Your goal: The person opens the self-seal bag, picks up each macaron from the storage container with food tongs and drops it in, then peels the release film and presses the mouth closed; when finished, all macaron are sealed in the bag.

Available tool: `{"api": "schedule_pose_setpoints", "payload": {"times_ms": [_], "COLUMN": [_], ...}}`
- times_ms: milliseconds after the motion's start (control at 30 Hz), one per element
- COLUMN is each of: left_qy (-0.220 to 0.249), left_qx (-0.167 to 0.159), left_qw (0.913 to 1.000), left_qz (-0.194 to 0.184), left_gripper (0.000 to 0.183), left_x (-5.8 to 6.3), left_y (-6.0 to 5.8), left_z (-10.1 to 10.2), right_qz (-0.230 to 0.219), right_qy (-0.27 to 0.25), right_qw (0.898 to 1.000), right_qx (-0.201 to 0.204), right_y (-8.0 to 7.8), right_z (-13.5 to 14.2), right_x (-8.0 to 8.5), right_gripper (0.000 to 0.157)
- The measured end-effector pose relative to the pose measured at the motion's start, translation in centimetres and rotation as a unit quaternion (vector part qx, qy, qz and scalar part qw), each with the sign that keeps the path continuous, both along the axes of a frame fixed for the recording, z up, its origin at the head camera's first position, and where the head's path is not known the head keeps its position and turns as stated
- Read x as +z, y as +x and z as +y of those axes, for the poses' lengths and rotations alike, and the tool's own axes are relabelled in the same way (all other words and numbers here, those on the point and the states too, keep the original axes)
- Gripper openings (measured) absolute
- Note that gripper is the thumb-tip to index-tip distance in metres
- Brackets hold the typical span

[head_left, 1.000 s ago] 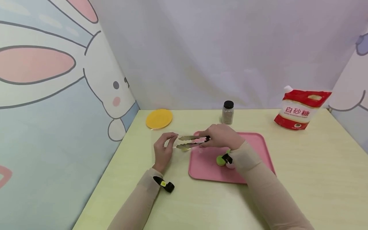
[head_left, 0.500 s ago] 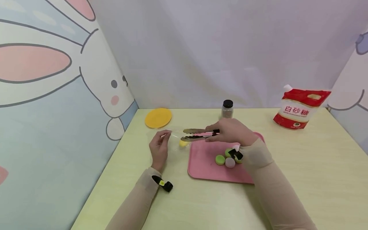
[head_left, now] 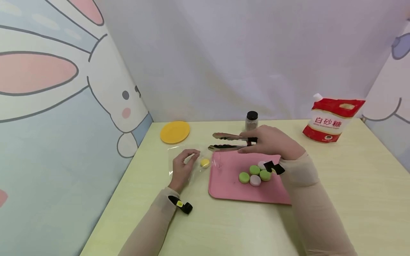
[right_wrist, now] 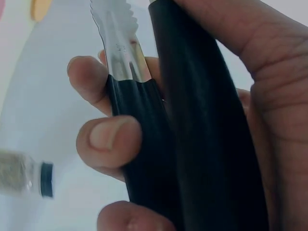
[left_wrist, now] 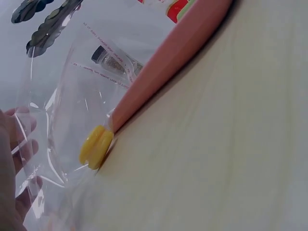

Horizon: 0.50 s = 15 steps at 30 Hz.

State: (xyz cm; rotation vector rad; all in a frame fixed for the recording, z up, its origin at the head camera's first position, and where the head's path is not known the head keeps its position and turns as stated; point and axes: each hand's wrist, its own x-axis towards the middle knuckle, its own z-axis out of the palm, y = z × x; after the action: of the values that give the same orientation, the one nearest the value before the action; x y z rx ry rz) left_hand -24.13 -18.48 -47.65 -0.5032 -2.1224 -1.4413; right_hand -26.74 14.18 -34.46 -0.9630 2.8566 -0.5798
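Observation:
A clear plastic bag [left_wrist: 67, 101] with a yellow macaron [head_left: 205, 163] inside is pinched by my left hand [head_left: 183, 170] at its left part. The macaron lies low in the bag, close to the left edge of the pink tray [head_left: 224, 190]. My right hand [head_left: 272, 142] grips metal tongs [right_wrist: 144, 115] by their black handles. Over the tray's far left side, the tong tips are apart with nothing between them. Green macarons [head_left: 244, 177] and pale pink macarons [head_left: 255, 180] are grouped on the tray, below the right wrist.
A yellow plate [head_left: 174, 132] lies at the back left. Behind the right hand stands a jar [head_left: 251, 121] with a black lid. A red and white sugar pouch [head_left: 333, 119] stands at the back right. Walls border the table behind and at the sides.
My right hand has drawn the tongs away from the bag, back and to the right. The yellow macaron now shows plainly in the bag. My left hand has shifted only slightly.

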Motion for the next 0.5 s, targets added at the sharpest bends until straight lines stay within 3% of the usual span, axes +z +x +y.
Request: {"api": "schedule_pose_setpoints", "payload": {"times_ms": [167, 300, 500], "left_qy": [0.007, 0.035, 0.074], "left_qx": [0.011, 0.024, 0.027], "left_qw": [0.9998, 0.9988, 0.9961], "left_qz": [0.014, 0.025, 0.039], "left_gripper": [0.009, 0.009, 0.010], "left_x": [0.1, 0.6, 1.4], "left_y": [0.3, 0.5, 0.4], "left_z": [0.2, 0.2, 0.6], "right_qz": [-0.022, -0.027, -0.062], "right_qy": [-0.020, 0.001, 0.025], "right_qw": [0.999, 0.998, 0.996], "right_qx": [-0.030, -0.051, -0.061], "right_y": [0.4, 0.7, 1.1], "right_z": [2.2, 4.3, 7.9], "right_x": [0.3, -0.1, -1.9], "right_gripper": [0.055, 0.058, 0.056]}}
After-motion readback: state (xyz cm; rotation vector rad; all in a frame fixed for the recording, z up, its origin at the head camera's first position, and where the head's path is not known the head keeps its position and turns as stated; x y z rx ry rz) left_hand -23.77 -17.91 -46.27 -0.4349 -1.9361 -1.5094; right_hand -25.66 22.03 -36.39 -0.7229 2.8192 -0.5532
